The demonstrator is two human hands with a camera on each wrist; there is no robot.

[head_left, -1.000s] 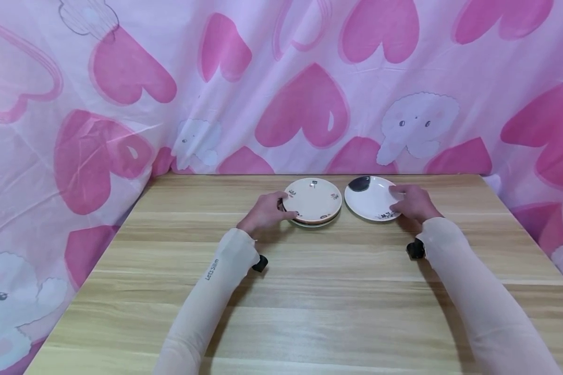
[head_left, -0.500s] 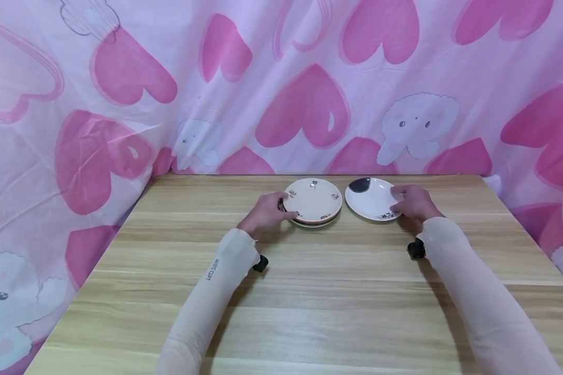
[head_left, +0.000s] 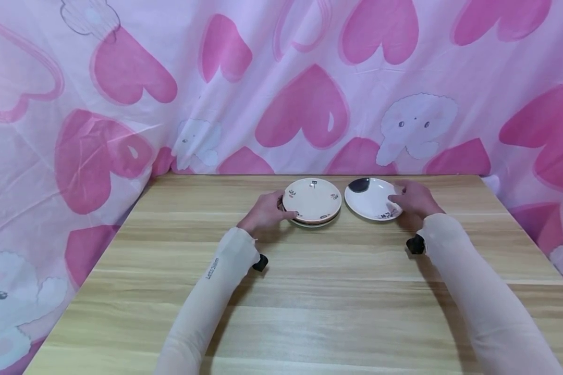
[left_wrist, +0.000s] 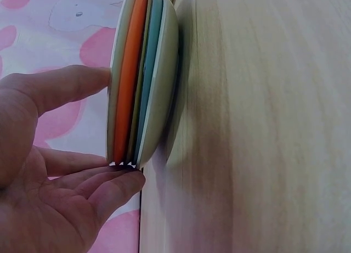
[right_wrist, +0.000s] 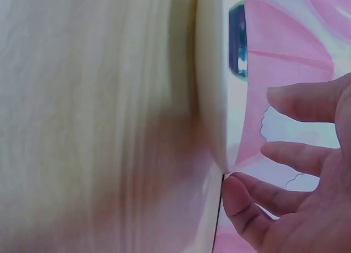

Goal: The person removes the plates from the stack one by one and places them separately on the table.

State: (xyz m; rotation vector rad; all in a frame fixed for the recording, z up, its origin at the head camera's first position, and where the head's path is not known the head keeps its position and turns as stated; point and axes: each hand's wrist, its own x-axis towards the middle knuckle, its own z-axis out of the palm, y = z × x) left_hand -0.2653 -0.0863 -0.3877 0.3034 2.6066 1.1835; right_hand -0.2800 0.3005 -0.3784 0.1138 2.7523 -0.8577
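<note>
In the head view a stack of plates sits at the back middle of the table, a cream plate with small dark motifs on top. My left hand is at its left side. In the left wrist view the thumb touches the top rim and extended fingers lie against the stack's edge; orange and teal rims show between cream ones. Right of the stack is a white plate with a dark patch and dark floral marks. My right hand hovers at its right rim, thumb apart from it.
The wood-grain table reaches back to a pink curtain printed with hearts. A narrow gap lies between the stack and the white plate. Dark wrist devices show below both sleeves.
My right hand has loosened from the white plate, its fingers lifting slightly off the rim. The left hand, the stack and the white plate look about the same.
</note>
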